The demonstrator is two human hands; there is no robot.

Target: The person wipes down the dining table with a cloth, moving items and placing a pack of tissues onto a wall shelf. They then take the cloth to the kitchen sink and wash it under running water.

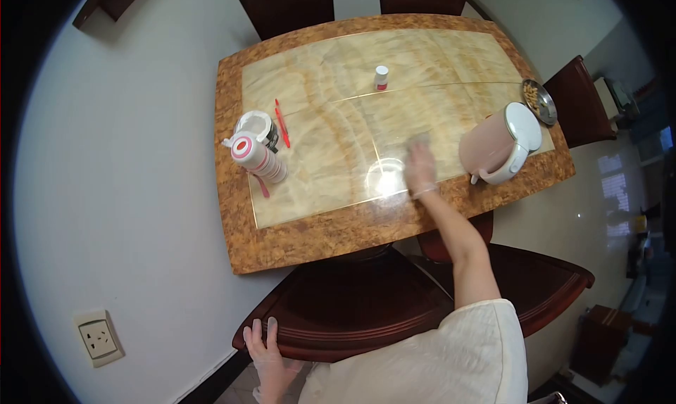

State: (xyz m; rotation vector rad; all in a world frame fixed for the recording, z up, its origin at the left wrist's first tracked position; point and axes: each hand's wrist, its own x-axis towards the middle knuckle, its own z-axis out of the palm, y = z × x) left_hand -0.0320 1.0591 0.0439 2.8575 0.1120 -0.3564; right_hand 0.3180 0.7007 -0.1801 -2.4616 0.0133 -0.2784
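Note:
My right hand [421, 169], in a clear glove, reaches over the marble-patterned table [338, 165] and is smeared by motion. A greyish patch shows at its fingertips; whether it is a cloth or the glove I cannot make out. To its right stands a pink kettle [486, 147] with a white lid and handle. My left hand [268, 358], also gloved, rests with fingers apart on the top edge of a dark wooden chair [345, 298]. Beyond my right hand, a small white bottle [381, 78] with a red lower part stands upright.
At the table's left are a pink-and-white striped bottle [260, 159], a white round container [255, 125] and a red pen [282, 124]. A metal bowl [546, 107] with light-brown pieces sits at the right edge. Chairs surround the table; a wall [127, 186] lies left.

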